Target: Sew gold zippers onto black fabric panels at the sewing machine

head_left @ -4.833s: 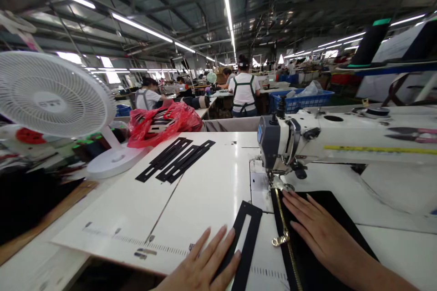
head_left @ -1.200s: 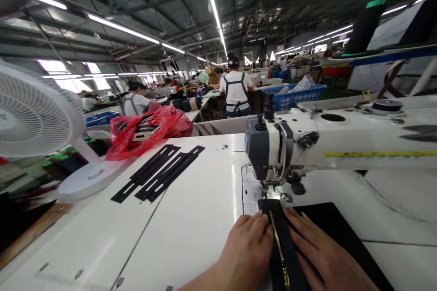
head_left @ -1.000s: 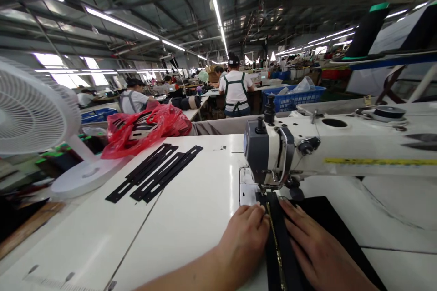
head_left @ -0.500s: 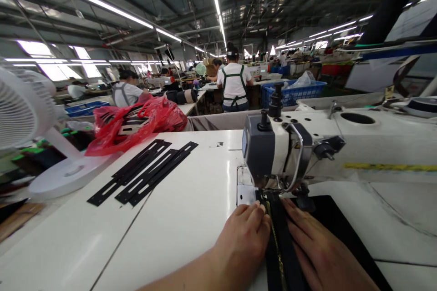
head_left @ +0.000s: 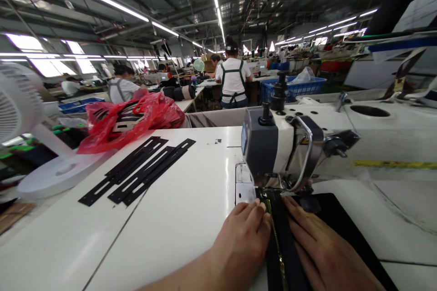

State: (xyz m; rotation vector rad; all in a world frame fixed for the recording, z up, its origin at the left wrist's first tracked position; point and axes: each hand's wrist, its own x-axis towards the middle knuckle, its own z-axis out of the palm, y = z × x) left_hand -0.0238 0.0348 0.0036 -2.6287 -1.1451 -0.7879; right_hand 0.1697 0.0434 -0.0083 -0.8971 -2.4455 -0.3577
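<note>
Zipper teeth point(head_left: 278, 248): gold, I note
My fabric point(head_left: 348, 227): plain black
My sewing machine point(head_left: 392, 138): white and dark grey
Tabletop point(head_left: 184, 209): white
Slotted strips point(head_left: 91, 198): black
Plastic bag point(head_left: 162, 110): red
Tape strip point(head_left: 392, 164): yellow
Basket point(head_left: 303, 89): bright blue

White fan point(head_left: 20, 104), left | blue basket point(head_left: 292, 89), behind | person point(head_left: 234, 77), back turned

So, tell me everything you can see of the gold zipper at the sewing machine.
The zipper has shiny gold-coloured, metal-looking teeth in one narrow line, apparently closed. It lies nearly straight, framed by black material, running from the bottom picture edge towards the machine's presser foot. The left hand's fingertips press beside its upper end; the right hand lies along its other side. Its slider can't be made out clearly.
</note>
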